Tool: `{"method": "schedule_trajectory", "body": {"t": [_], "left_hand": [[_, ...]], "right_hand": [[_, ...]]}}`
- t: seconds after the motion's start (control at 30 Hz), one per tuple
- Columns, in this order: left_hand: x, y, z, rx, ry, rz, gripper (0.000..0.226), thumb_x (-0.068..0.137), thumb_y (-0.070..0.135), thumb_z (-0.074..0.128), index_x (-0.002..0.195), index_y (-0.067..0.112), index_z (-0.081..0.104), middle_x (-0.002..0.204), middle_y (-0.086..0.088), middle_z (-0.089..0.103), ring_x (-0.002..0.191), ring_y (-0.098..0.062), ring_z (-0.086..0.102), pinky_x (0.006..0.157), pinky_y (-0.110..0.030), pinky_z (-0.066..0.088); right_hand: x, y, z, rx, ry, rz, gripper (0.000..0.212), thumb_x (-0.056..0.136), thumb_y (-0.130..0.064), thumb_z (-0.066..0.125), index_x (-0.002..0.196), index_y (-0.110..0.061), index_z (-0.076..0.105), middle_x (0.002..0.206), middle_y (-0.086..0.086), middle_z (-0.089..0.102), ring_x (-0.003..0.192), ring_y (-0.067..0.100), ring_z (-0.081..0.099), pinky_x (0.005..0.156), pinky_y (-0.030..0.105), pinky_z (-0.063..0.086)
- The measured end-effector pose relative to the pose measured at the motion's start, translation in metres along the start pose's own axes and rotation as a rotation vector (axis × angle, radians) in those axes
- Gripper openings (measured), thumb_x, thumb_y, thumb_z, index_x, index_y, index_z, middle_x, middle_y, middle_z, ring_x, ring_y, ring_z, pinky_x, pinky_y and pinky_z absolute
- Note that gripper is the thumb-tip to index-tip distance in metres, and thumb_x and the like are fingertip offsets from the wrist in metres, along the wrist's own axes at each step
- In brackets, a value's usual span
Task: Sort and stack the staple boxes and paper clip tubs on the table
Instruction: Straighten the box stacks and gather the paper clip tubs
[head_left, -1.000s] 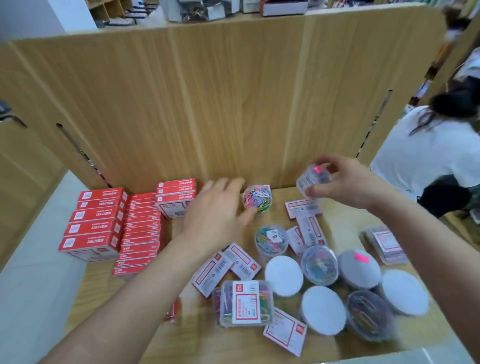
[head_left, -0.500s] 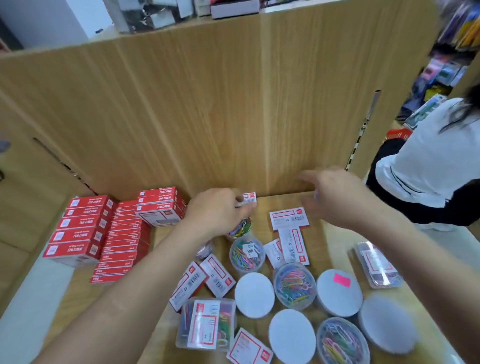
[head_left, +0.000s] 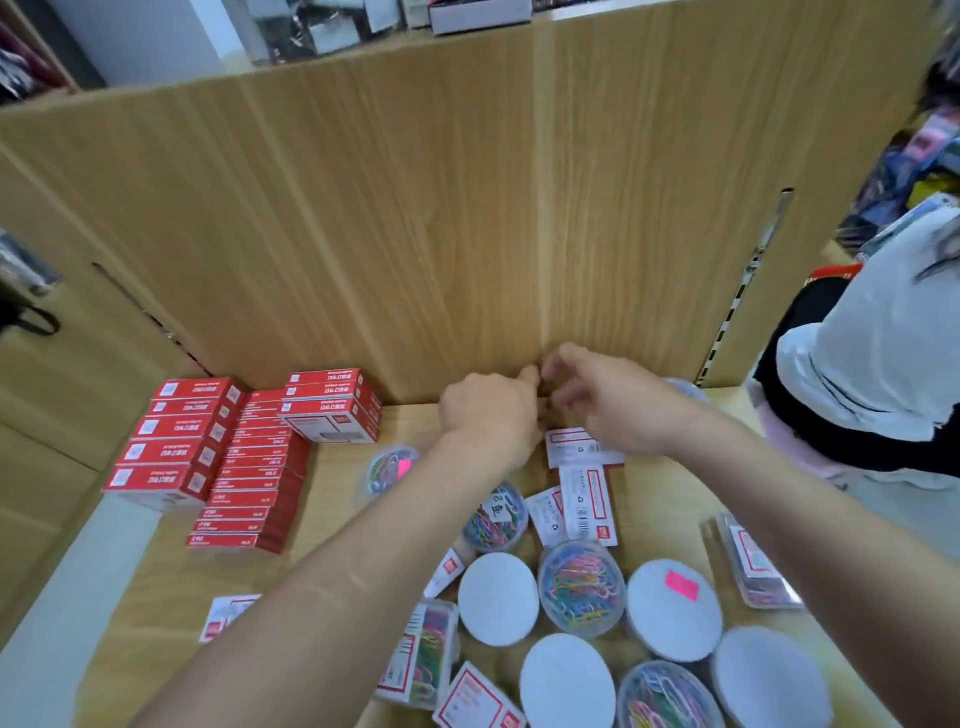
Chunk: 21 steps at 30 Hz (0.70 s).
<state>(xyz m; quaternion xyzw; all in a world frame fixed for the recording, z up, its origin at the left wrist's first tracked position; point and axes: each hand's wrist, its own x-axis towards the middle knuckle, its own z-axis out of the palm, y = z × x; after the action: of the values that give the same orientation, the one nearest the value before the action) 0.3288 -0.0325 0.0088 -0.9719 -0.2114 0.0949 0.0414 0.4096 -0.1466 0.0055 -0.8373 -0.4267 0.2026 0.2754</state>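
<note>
Wood back panel stands along desk far edge. Red staple boxes stacked in rows at far-left corner, white print too blurred to read. Round paper clip tubs, some white-lidded, crowd near edge among red-white labelled packs. Left hand and right hand close together at far edge, fingers curled. Whether they grip anything is hidden, can't tell. Pink sticker on one lid.
</note>
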Motion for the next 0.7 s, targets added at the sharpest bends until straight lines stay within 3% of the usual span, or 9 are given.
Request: {"method": "schedule_trajectory", "body": {"t": [0.1,0.2,0.3,0.4,0.47,0.53,0.63,0.7], "left_hand": [[0.004,0.007,0.002,0.069,-0.012,-0.009,0.038,0.092,0.023,0.053,0.127,0.026,0.037,0.114,-0.007,0.065,0.108,-0.032,0.059,0.069,-0.033,0.034],[0.005,0.011,0.0,0.098,-0.029,-0.009,0.044,0.09,0.004,0.044,0.128,0.022,0.036,0.113,-0.009,0.065,0.106,-0.032,0.059,0.069,-0.034,0.035],[0.002,0.008,-0.001,0.032,0.011,-0.012,0.035,0.091,0.01,0.045,0.121,0.026,0.036,0.104,-0.008,0.066,0.099,-0.033,0.06,0.065,-0.035,0.033],[-0.003,-0.006,-0.005,-0.135,0.094,-0.011,0.025,0.091,0.032,0.051,0.111,0.029,0.036,0.085,-0.004,0.06,0.091,-0.033,0.059,0.065,-0.035,0.034],[-0.009,-0.019,-0.012,-0.331,0.067,0.003,0.03,0.088,0.042,0.051,0.115,0.035,0.039,0.08,0.001,0.057,0.085,-0.028,0.058,0.069,-0.034,0.041],[-0.018,-0.03,-0.024,-0.849,0.004,-0.04,0.022,0.091,0.036,0.049,0.113,0.034,0.051,0.078,0.0,0.063,0.078,-0.025,0.061,0.075,-0.034,0.048],[-0.033,-0.047,-0.036,-1.651,-0.144,-0.195,0.025,0.096,0.022,0.041,0.103,0.019,0.064,0.093,-0.014,0.072,0.084,-0.031,0.069,0.084,-0.038,0.052],[-0.042,-0.055,-0.039,-1.915,-0.177,-0.222,0.025,0.094,0.022,0.042,0.104,0.013,0.063,0.099,-0.023,0.07,0.086,-0.034,0.069,0.08,-0.037,0.055]], "right_hand": [[-0.016,0.008,-0.016,-0.442,-0.169,-0.061,0.035,0.085,-0.011,0.05,0.111,-0.035,0.05,0.092,-0.018,0.055,0.103,0.015,0.05,0.082,0.036,0.042],[-0.026,0.015,-0.013,-0.616,-0.213,-0.088,0.026,0.086,-0.023,0.055,0.108,-0.034,0.05,0.093,-0.014,0.052,0.104,0.015,0.04,0.076,0.041,0.029],[-0.024,0.018,0.0,-0.684,-0.03,-0.211,0.012,0.084,-0.027,0.057,0.095,-0.029,0.051,0.09,-0.012,0.055,0.103,0.014,0.043,0.068,0.035,0.02],[-0.018,0.025,0.001,-0.673,-0.02,-0.186,0.018,0.079,-0.035,0.058,0.096,-0.027,0.056,0.089,-0.01,0.054,0.101,0.014,0.045,0.069,0.034,0.023],[-0.019,0.026,-0.008,-0.507,0.012,-0.15,0.025,0.077,-0.038,0.062,0.099,-0.026,0.062,0.091,-0.006,0.06,0.096,0.014,0.052,0.072,0.034,0.037],[-0.021,0.017,-0.019,-0.036,0.128,-0.049,0.017,0.084,-0.028,0.058,0.091,-0.016,0.067,0.08,0.003,0.066,0.073,0.011,0.059,0.064,0.027,0.045],[-0.024,0.004,-0.028,0.854,0.144,0.236,0.029,0.098,-0.021,0.042,0.089,-0.004,0.064,0.064,0.012,0.063,0.057,0.015,0.066,0.047,0.022,0.037],[-0.026,0.0,-0.029,0.998,0.054,0.265,0.032,0.1,-0.027,0.042,0.089,-0.008,0.064,0.064,0.01,0.061,0.056,0.02,0.067,0.047,0.023,0.032]]}}
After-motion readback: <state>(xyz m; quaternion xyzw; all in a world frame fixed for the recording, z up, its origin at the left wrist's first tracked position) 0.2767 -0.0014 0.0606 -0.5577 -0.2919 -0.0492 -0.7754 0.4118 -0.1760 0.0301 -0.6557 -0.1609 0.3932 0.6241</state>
